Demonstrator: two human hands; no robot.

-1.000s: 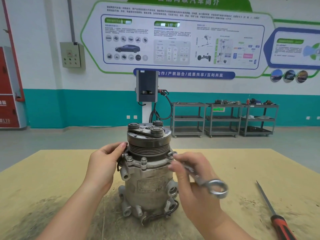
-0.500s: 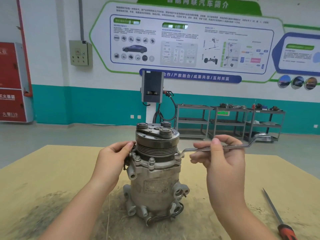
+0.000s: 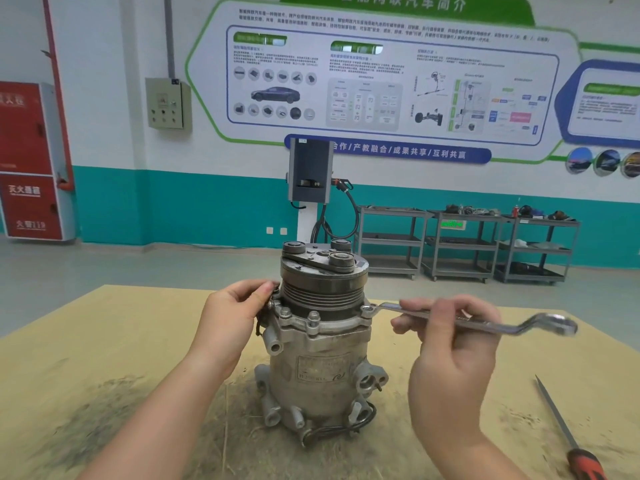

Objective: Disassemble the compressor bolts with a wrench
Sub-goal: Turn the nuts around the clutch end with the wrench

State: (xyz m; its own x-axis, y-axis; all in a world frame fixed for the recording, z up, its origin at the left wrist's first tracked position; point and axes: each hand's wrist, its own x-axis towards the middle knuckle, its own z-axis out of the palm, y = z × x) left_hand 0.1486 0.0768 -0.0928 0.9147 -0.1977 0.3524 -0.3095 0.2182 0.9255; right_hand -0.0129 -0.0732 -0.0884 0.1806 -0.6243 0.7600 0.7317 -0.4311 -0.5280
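A grey metal compressor stands upright in the middle of the wooden table, pulley end up. Several bolts ring its front flange. My left hand presses against the compressor's upper left side, fingers touching the flange. My right hand grips the shaft of a silver ring wrench. The wrench lies nearly level and points right, and its near ring sits over a bolt on the flange's right side.
A screwdriver with a red and black handle lies on the table at the lower right. Dark grime marks the board around the compressor. Beyond the table are metal shelf carts, a wall charger and a red cabinet.
My right hand has swung the wrench from pointing toward me round to the right, with its ring kept on the right-side bolt. The left hand has stayed on the compressor.
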